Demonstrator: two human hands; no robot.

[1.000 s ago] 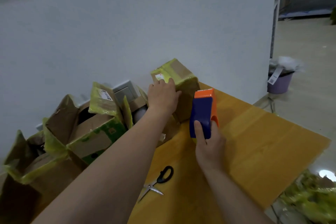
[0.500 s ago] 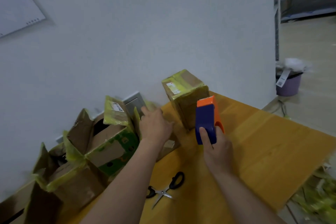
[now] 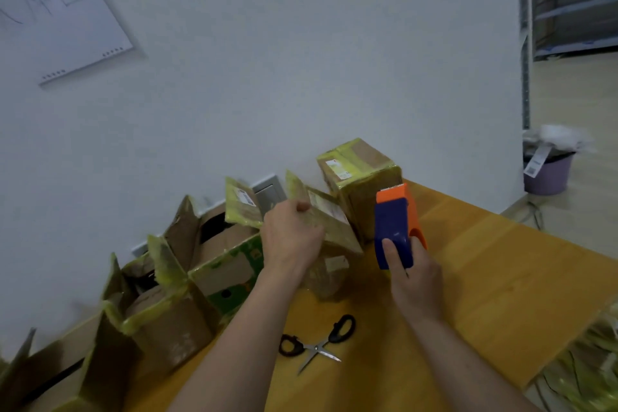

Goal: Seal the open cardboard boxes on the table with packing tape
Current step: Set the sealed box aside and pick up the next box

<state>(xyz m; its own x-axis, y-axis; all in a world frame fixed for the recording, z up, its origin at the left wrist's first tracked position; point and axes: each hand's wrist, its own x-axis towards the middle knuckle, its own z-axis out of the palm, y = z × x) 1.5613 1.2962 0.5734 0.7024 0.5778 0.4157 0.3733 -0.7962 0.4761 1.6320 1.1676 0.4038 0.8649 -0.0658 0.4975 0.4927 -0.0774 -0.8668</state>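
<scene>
My left hand [image 3: 291,241] has its fingers curled over a raised flap of the small box [image 3: 331,227], thumb up at the top edge. My right hand [image 3: 414,281] is wrapped round the grip of the tape dispenser [image 3: 394,227], thumb flat on the blue face. The dispenser sits just right of the small box and isn't touching it as far as I can see.

What worries me:
- That flap is crusted with crinkly yellow-green tape, so new tape may bridge the wrinkles and peel off.
- The flap looks springy. If I let go before the tape bites, I reckon it pops up and the strip goes on crooked.
- The small box is jammed between the sealed box [image 3: 361,177] and the green-printed open box [image 3: 227,264]. Pushing down with the dispenser could skid or tip it.
- The toothed edge will pass close to my left fingers [image 3: 309,231].
- The scissors [image 3: 317,341] lie on the bench [image 3: 501,278] right by my left forearm, so they'd be easy to knock.

The dispenser's long axis runs near to far, with the grip end near me. The orange cutter end is up and far, aimed at the sealed box. The small box's long side runs from far left to near right, with the flap tilted up toward the wall.
</scene>
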